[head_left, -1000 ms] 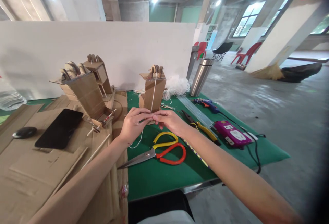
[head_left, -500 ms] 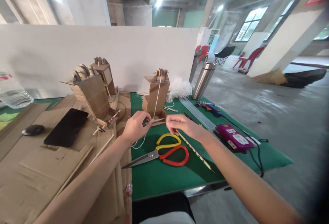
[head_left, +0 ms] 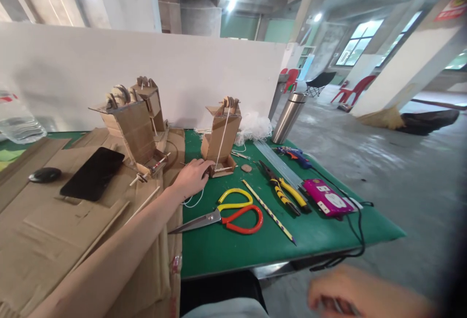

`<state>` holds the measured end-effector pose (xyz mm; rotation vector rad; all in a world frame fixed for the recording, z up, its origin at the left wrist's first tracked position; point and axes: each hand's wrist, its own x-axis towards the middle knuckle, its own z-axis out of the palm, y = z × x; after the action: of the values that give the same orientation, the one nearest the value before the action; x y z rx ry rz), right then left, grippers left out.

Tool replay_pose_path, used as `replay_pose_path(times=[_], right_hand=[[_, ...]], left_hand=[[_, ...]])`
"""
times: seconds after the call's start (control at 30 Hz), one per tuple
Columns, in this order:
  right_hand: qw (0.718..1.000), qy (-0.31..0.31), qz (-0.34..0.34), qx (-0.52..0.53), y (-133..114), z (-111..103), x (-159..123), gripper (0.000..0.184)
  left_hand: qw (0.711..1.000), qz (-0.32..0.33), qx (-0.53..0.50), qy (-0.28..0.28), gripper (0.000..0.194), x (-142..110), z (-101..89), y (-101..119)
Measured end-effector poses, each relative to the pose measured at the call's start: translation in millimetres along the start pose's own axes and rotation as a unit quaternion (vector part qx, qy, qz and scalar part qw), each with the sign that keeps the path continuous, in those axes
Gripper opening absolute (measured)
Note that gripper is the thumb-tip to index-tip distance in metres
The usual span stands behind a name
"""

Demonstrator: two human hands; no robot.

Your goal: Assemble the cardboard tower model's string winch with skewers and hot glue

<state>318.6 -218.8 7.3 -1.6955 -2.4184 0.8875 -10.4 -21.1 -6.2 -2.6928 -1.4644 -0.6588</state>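
Observation:
My left hand point(head_left: 191, 178) is at the left side of a small cardboard tower point(head_left: 222, 135), thumb and fingers closed around the near corner of its base. A white string point(head_left: 224, 139) runs from the small wheel point(head_left: 228, 101) on top down to a thin stick point(head_left: 223, 168) across the base. Loose string point(head_left: 193, 203) curls below my left wrist. My right hand point(head_left: 346, 291) is off the table at the lower right, smeared by motion with its fingers bent. Whether it holds anything is unclear. Scissors point(head_left: 221, 215) with yellow and red handles lie nearest my left hand.
A pencil point(head_left: 269, 212), pliers point(head_left: 282, 189), a cardboard disc point(head_left: 246, 167), a purple box point(head_left: 326, 196), glue sticks point(head_left: 279, 162), a glue gun point(head_left: 295, 155) and a steel flask point(head_left: 290, 117) lie or stand rightward. Leftward are other cardboard towers point(head_left: 134, 131), a phone point(head_left: 93, 173) and a mouse point(head_left: 44, 175).
My right hand has pulled away from the tower's base to the lower right, uncovering the disc and pliers. My left hand has lowered from the string to the base's left corner.

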Motion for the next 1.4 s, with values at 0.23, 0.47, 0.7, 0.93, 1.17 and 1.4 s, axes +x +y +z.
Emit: replay_pose_path(times=[0.23, 0.47, 0.7, 0.93, 1.17, 1.4], right_hand=[[0.963, 0.207, -0.123, -0.121, -79.4, -51.6, 165.6, 0.023], [0.944, 0.184, -0.094, -0.256, -85.4, -33.4, 238.8, 0.021], [0.943, 0.204, -0.049, -0.258, -73.7, -38.3, 228.1, 0.021], [0.943, 0.242, -0.026, -0.228, -78.4, -38.4, 225.2, 0.022], [0.957, 0.239, -0.095, -0.131, -67.4, -39.2, 231.3, 0.014], [0.961, 0.228, -0.125, -0.090, -63.3, -40.9, 234.4, 0.018]], left_hand=[[0.999, -0.003, -0.047, -0.009, 0.034, 2.1, 2.7, -7.7], [0.996, -0.026, -0.089, -0.005, 0.038, 0.7, -1.4, -3.6], [1.000, -0.023, -0.007, -0.007, 0.029, 0.5, -6.4, 7.8], [0.997, -0.040, 0.069, 0.011, 0.022, 0.7, -8.0, 14.5], [0.998, -0.038, 0.050, 0.026, 0.023, 1.5, -6.5, 9.0], [0.996, -0.063, 0.026, 0.055, 0.023, 0.9, -8.4, 9.9]])
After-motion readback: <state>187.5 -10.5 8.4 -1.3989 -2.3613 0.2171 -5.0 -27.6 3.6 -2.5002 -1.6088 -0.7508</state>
